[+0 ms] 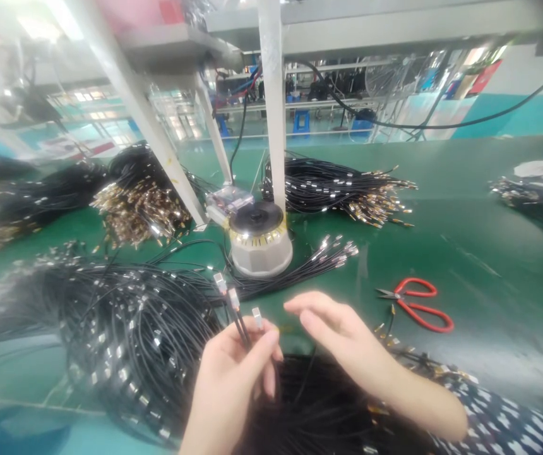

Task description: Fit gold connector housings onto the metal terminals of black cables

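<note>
Several black cables (pixel 239 321) with silver metal plugs stand up out of my left hand (pixel 240 370), its thumb and fingers closed around them. One plug (pixel 257 315) sits a little lower, close to the fingertips. To the right, my right hand (pixel 331 322) hovers with fingers stretched out and nothing in them, apart from the cables. A dark heap of cables (pixel 314 398) lies below both hands. Left of my left hand spreads a large pile of black cables (pixel 139 322) with shiny ends.
Red-handled scissors (pixel 420 304) lie on the green table (pixel 470 253) at the right. A round white device with a dark top (pixel 261 240) stands beyond my hands. Cable bundles (pixel 338 186) lie farther back, near a white post (pixel 271 101).
</note>
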Motion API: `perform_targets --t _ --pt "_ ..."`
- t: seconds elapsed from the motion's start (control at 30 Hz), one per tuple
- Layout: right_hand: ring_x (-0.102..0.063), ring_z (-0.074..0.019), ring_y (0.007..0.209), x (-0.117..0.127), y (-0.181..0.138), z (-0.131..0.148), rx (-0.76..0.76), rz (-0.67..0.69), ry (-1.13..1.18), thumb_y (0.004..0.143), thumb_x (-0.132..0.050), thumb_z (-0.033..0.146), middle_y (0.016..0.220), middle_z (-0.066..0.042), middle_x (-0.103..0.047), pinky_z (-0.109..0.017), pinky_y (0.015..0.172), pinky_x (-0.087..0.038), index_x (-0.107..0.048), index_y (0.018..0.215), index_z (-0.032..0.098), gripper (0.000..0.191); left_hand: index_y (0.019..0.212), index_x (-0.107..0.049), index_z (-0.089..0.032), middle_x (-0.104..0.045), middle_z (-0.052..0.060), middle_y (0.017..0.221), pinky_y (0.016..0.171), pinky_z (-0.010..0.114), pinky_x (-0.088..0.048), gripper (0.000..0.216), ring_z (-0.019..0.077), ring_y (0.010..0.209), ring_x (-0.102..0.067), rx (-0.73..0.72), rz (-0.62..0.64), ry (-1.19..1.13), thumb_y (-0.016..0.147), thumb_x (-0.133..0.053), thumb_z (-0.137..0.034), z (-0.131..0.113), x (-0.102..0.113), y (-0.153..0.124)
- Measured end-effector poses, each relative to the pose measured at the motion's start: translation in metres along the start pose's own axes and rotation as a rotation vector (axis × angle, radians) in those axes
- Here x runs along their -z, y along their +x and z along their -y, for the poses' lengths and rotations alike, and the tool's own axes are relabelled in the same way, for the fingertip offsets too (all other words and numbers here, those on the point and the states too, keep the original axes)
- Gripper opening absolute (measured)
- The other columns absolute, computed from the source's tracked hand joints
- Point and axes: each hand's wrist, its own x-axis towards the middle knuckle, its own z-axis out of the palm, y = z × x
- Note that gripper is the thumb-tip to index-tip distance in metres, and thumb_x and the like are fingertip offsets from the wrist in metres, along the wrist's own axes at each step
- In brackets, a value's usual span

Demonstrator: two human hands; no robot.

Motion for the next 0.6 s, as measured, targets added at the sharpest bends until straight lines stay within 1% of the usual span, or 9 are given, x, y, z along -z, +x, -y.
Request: perform_targets --t 0.07,0.17,0.2,0.23,0.3,0.33,0.4,0.5,0.6 --pt "-0.058 -0.0214 0.108 -0.001 0.002 0.004 0.031 -0.006 -0.011 0.086 -0.064 0.038 0.110 -0.005 -0.066 -0.036 0.097 -0.043 -0.071 0.101 0.024 0.021 0.078 -0.065 -0.015 -0.064 -0.002 0.061 0.036 0.017 -0.032 0.019 0.0054 0.035 -0.051 0.001 0.004 0.011 0.077 -0.074 -0.032 0.000 0.000 0.000" --pt "-0.061 -0.0202 0.101 -0.002 0.005 0.008 0.075 -0.020 -0.045 0.079 -0.072 0.030 0.104 -0.004 -0.067 -0.034 0.095 -0.044 -0.072 0.082 0.023 0.009 0.079 -0.065 -0.015 -0.064 -0.002 0.061 0.036 0.017 -0.032 0.020 0.0054 0.036 -0.050 0.007 0.019 0.024 0.076 -0.075 -0.032 -0.001 -0.001 -0.001" --pt "-0.062 -0.0196 0.097 -0.002 0.006 0.009 0.080 -0.042 -0.064 0.078 -0.072 0.028 0.100 -0.004 -0.067 -0.034 0.093 -0.044 -0.071 0.076 0.022 0.007 0.082 -0.065 -0.015 -0.064 -0.002 0.061 0.037 0.017 -0.032 0.020 0.0055 0.036 -0.051 0.003 0.023 0.023 0.077 -0.074 -0.032 -0.001 -0.001 -0.002" --pt "-0.062 -0.0190 0.093 -0.001 0.007 0.010 0.082 -0.067 -0.077 0.079 -0.071 0.027 0.096 -0.004 -0.067 -0.034 0.091 -0.044 -0.070 0.071 0.021 0.009 0.086 -0.065 -0.015 -0.064 -0.002 0.061 0.037 0.017 -0.033 0.021 0.0058 0.037 -0.051 -0.007 0.027 0.020 0.077 -0.074 -0.032 -0.002 -0.002 -0.003" --pt "-0.061 -0.0191 0.091 0.002 0.010 0.012 0.071 -0.101 -0.065 0.079 -0.069 0.027 0.093 -0.004 -0.067 -0.034 0.089 -0.044 -0.068 0.067 0.020 0.014 0.099 -0.064 -0.016 -0.065 -0.002 0.063 0.039 0.017 -0.034 0.026 0.0066 0.038 -0.052 -0.030 0.034 0.013 0.080 -0.072 -0.031 -0.003 -0.002 -0.004" --pt "-0.061 -0.0195 0.091 0.003 0.011 0.013 0.055 -0.097 -0.041 0.079 -0.069 0.028 0.093 -0.004 -0.066 -0.034 0.089 -0.044 -0.067 0.067 0.020 0.014 0.104 -0.062 -0.017 -0.065 -0.001 0.064 0.039 0.018 -0.035 0.028 0.0071 0.039 -0.052 -0.041 0.042 0.014 0.081 -0.070 -0.031 -0.004 -0.003 -0.005" --pt "-0.060 -0.0197 0.092 0.004 0.013 0.015 0.008 -0.049 0.030 0.078 -0.069 0.029 0.093 -0.005 -0.065 -0.035 0.088 -0.043 -0.066 0.065 0.019 0.017 0.108 -0.061 -0.017 -0.067 0.000 0.065 0.040 0.018 -0.037 0.029 0.0080 0.040 -0.054 -0.062 0.054 0.025 0.083 -0.068 -0.030 -0.005 -0.003 -0.006" --pt "-0.060 -0.0189 0.090 0.001 0.015 0.018 -0.029 0.033 0.111 0.075 -0.071 0.026 0.089 -0.004 -0.064 -0.034 0.087 -0.043 -0.067 0.064 0.018 0.014 0.106 -0.063 -0.017 -0.067 0.000 0.065 0.040 0.019 -0.039 0.027 0.0089 0.039 -0.055 -0.094 0.033 0.079 0.082 -0.068 -0.028 -0.008 -0.005 -0.008" --pt "-0.059 -0.0179 0.087 -0.003 0.016 0.019 -0.017 0.052 0.138 0.073 -0.073 0.022 0.085 -0.003 -0.063 -0.033 0.085 -0.043 -0.068 0.066 0.017 0.009 0.105 -0.066 -0.017 -0.067 -0.001 0.064 0.038 0.019 -0.039 0.026 0.0097 0.038 -0.057 -0.117 0.000 0.144 0.081 -0.068 -0.026 -0.010 -0.006 -0.010"
